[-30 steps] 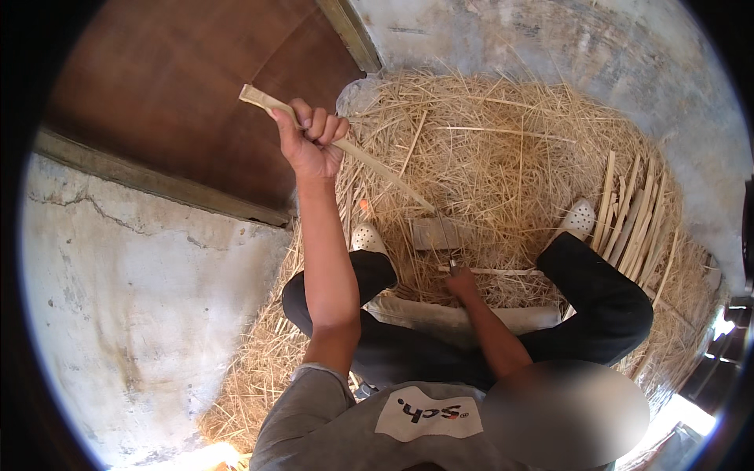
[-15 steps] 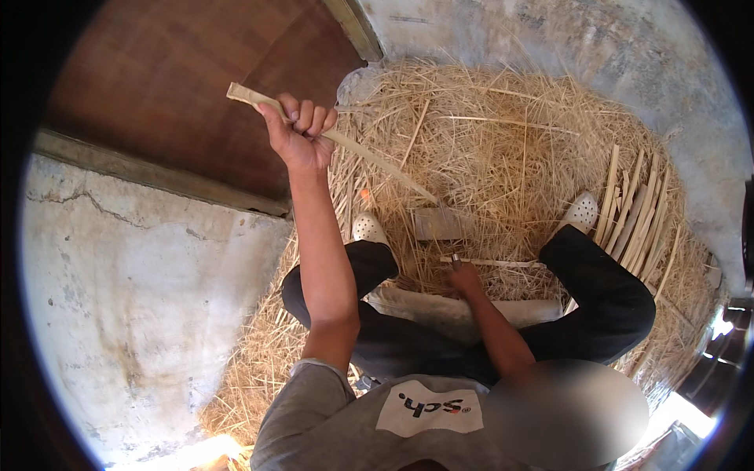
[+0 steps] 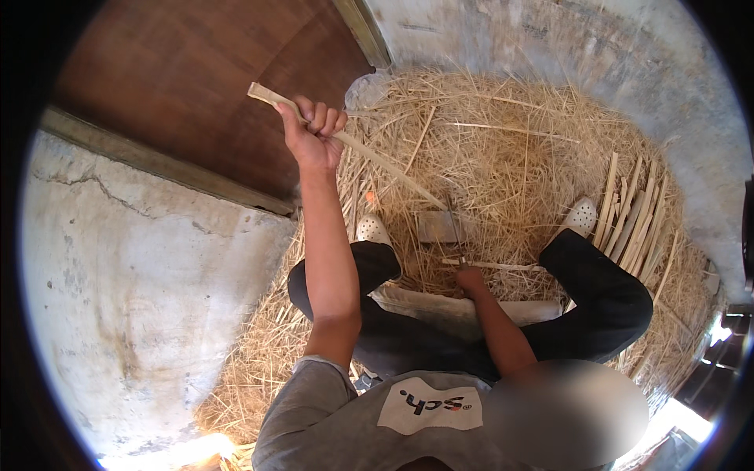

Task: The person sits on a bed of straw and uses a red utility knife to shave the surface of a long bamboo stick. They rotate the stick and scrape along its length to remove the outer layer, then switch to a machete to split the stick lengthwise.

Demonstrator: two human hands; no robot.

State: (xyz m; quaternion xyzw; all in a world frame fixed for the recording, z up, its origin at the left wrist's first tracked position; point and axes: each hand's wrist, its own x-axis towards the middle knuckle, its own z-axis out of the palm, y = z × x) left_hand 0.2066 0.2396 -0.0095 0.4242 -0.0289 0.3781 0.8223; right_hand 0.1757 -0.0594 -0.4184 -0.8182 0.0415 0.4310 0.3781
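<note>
My left hand [image 3: 316,135] is raised at the upper left, closed around a long, pale bamboo strip [image 3: 390,169]. The strip slants down to the right, and its lower end comes close to a small wooden block [image 3: 441,227] in the shavings. Low in front of me, my right hand [image 3: 470,281] is wrapped around the handle of a knife [image 3: 456,228]. The thin blade points away from me, passing over the block, and its tip is by the strip's lower end. Whether blade and strip touch, I cannot tell.
Straw-like shavings [image 3: 503,173] cover the floor around my feet. Several split strips [image 3: 628,212] lie in a bundle at the right. A thin strip [image 3: 503,265] lies beyond my right hand. A brown door panel [image 3: 196,86] and pale walls [image 3: 118,298] border the space.
My left hand and the strip appear slightly farther right and lower, partly because the whole view has shifted. The knife blade now shows more clearly. Both grips stay the same.
</note>
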